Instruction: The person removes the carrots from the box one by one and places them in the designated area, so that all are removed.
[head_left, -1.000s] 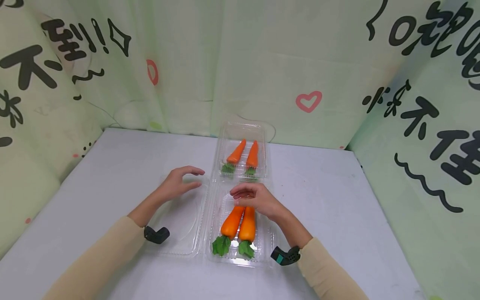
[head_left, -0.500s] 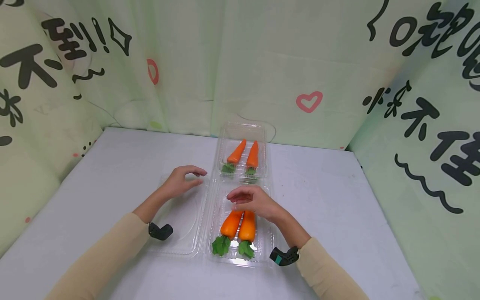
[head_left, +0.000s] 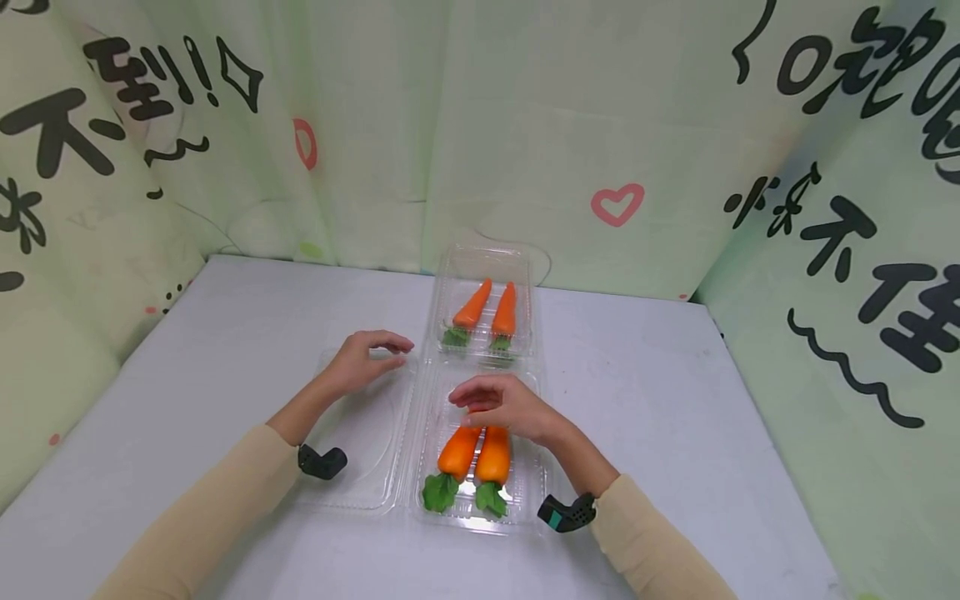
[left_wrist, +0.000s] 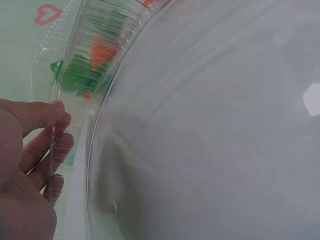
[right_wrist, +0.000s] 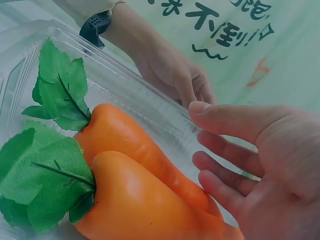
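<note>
In the head view, my left hand (head_left: pixel 367 364) is at the far right corner of the lid (head_left: pixel 360 454); thumb and fingers stand apart. Through clear plastic, the left wrist view shows its fingertips (left_wrist: pixel 62 150); whether they touch is unclear. My right hand (head_left: pixel 506 406) hovers with loosely bent fingers over the near clear box (head_left: pixel 525 500). Two orange carrots with green leaves lie there, the left carrot (head_left: pixel 459 454) beside the right carrot (head_left: pixel 493 457). Their tips are partly hidden by that hand. Beside the tips, the right wrist view shows the fingers (right_wrist: pixel 215 185) curved, gripping nothing.
Behind the near box stands a second clear box (head_left: pixel 483 258) with two more carrots (head_left: pixel 505 312) in it. Everything rests on a white table (head_left: pixel 637 392). A pale green curtain (head_left: pixel 525 150) with black writing and hearts encloses the back and sides.
My right hand has shifted slightly left and toward me. The carrots beneath it have moved a touch to the left. My left hand edged right at first, then stayed in place.
</note>
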